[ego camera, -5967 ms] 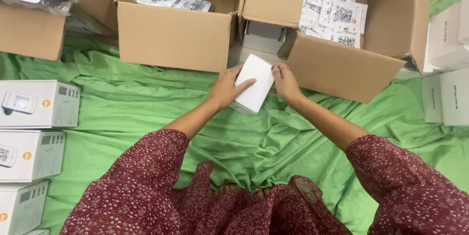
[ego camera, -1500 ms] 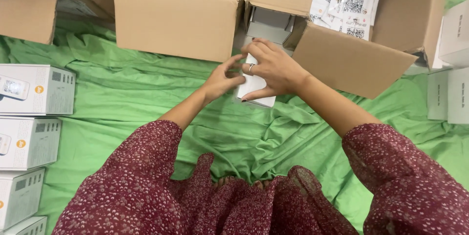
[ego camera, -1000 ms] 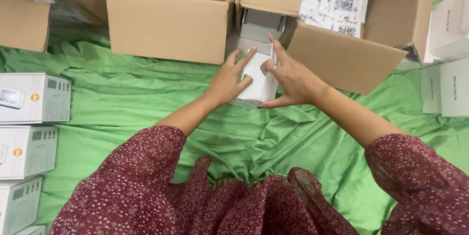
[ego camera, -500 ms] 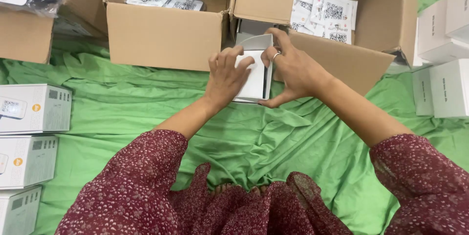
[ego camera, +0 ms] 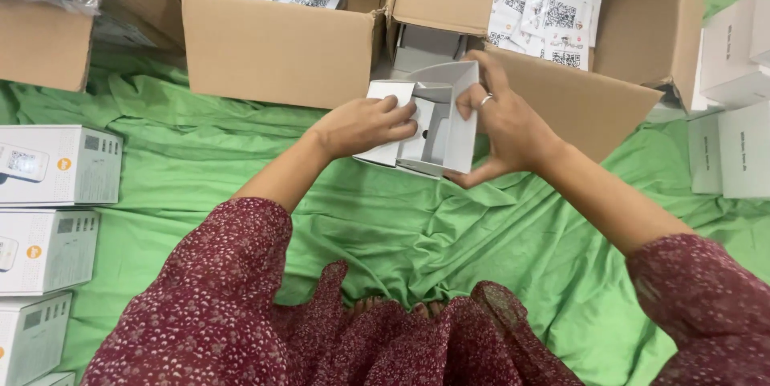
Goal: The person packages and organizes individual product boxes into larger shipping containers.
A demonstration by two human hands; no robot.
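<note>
- A crumpled green cloth [ego camera: 241, 169] is spread as the work surface; the maroon patterned sleeves are seen at the bottom edge.
- Left of the small white carton [ego camera: 425, 125], printed white boxes [ego camera: 60, 165] are stacked, cut off by the frame; plain white boxes [ego camera: 734, 149] are cut off to its right.
- Behind the carton, an open cardboard box [ego camera: 277, 45] of bagged items and another [ego camera: 577, 93] of white code-printed leaflets [ego camera: 549, 9] are set.
- The carton is held open above the cloth: the left hand [ego camera: 365, 123] is curled around its inner part, the right hand [ego camera: 505, 125] is clasped on its outer wall. The contents cannot be made out.
</note>
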